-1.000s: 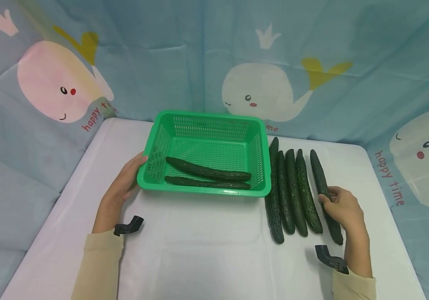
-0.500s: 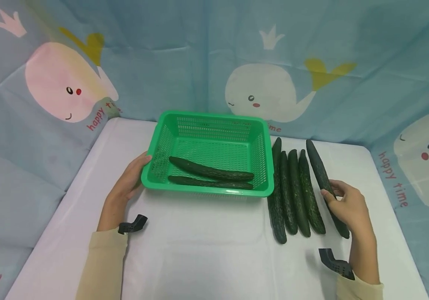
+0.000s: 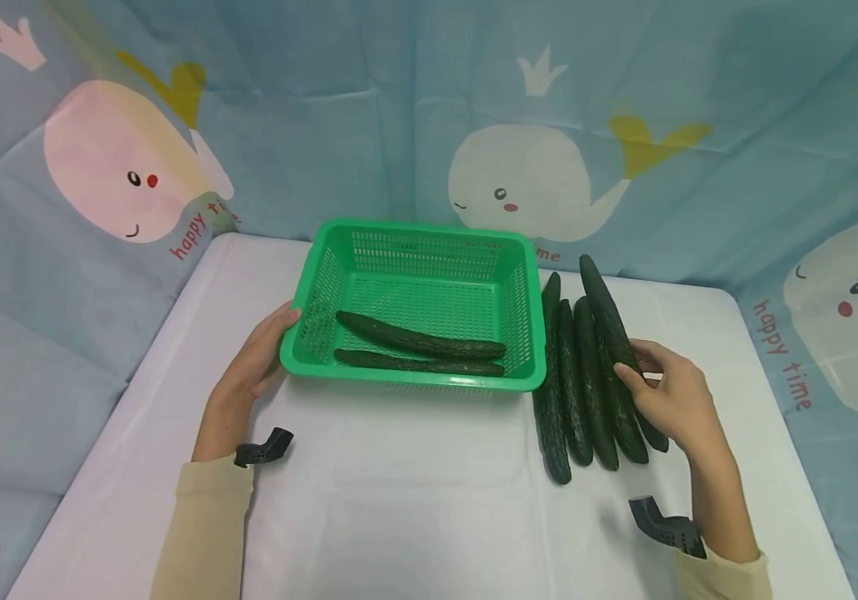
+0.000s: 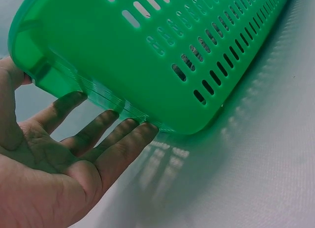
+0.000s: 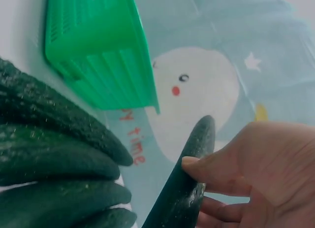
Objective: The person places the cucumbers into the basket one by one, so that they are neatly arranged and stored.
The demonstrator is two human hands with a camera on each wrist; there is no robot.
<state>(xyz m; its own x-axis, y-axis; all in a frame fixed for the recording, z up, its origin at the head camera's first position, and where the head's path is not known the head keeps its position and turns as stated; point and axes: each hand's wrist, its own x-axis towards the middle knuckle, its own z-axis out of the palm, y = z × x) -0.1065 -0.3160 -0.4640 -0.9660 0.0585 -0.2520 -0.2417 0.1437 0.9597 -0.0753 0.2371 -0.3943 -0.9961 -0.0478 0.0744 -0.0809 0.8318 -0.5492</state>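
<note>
A green basket point(image 3: 410, 383) has two dark cucumbers point(image 3: 421, 340) lying in it. At its left end my left hand point(image 3: 252, 358) grips it, thumb at the rim and fingertips against the outer wall point(image 4: 123, 80). My right hand point(image 3: 669, 392) holds one cucumber point(image 3: 609, 308) between thumb and fingers, over the right side of a row of several cucumbers point(image 3: 590, 383). The held cucumber point(image 5: 179, 198) is tilted in the right wrist view, raised beside the others point(image 5: 54, 159); it partly hides the rightmost one.
The row lies close against the basket's right side on a white-covered table point(image 3: 429, 517). Behind the table hangs a blue cloth point(image 3: 324, 150) with printed whales, and it also covers both sides.
My right hand has lifted the rightmost cucumber and carried it left and away from me, over the row. The left hand still holds the basket, which stays in place.
</note>
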